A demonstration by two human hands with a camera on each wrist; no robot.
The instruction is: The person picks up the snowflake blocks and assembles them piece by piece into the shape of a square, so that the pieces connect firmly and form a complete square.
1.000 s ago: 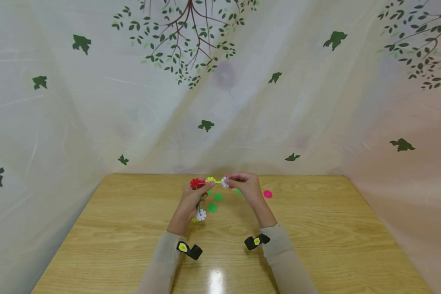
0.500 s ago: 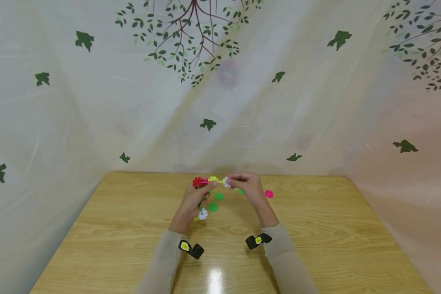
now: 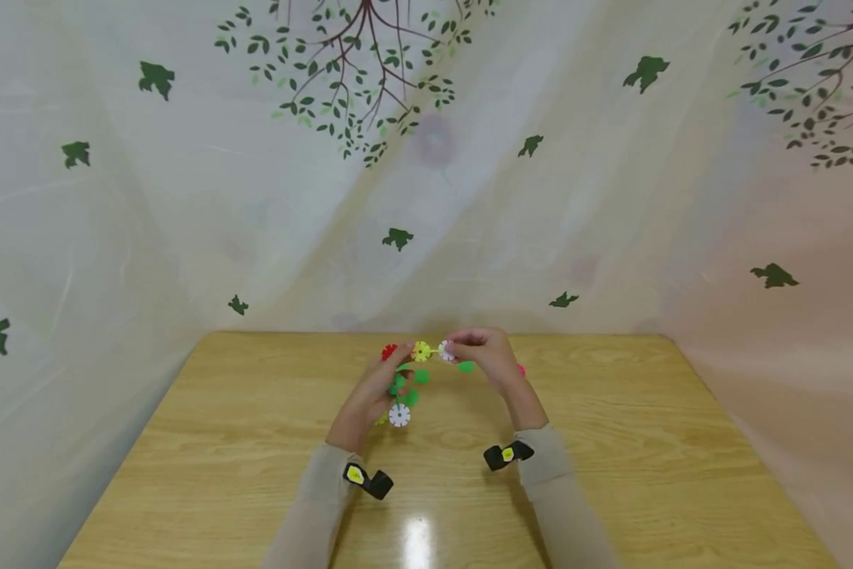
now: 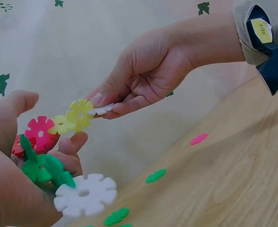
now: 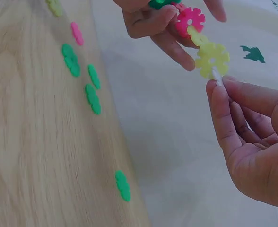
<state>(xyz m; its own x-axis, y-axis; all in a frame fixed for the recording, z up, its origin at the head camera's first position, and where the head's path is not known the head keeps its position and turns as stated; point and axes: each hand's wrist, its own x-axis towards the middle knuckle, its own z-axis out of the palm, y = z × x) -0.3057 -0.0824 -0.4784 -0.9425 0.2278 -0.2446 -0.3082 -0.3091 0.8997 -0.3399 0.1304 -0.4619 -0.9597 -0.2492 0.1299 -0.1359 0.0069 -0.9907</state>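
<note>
A chain of interlocking flower-shaped plastic discs spans both hands above the table. My right hand (image 3: 493,359) pinches the white disc (image 3: 445,350) at its right end between thumb and fingers. Joined to that disc is a yellow disc (image 3: 422,352), then a smaller-looking yellow one (image 4: 63,124) and a pink disc (image 4: 43,124). My left hand (image 3: 372,387) holds the other part, its fingers curled under the red disc (image 3: 389,352) and green discs (image 5: 162,4), with the thumb raised off them. A second white disc (image 4: 85,203) hangs below the green ones.
Loose green discs (image 5: 92,99) lie on the wooden table (image 3: 611,458) beneath the hands. A pink disc (image 4: 199,138) lies to the right, partly behind the right wrist in the head view. A yellow disc (image 5: 54,7) lies near the left hand. A printed curtain (image 3: 469,237) stands behind the table.
My left thumb has come off the yellow disc, which now shows its full face. The chain has shifted slightly right, with my right hand still pinching the white end.
</note>
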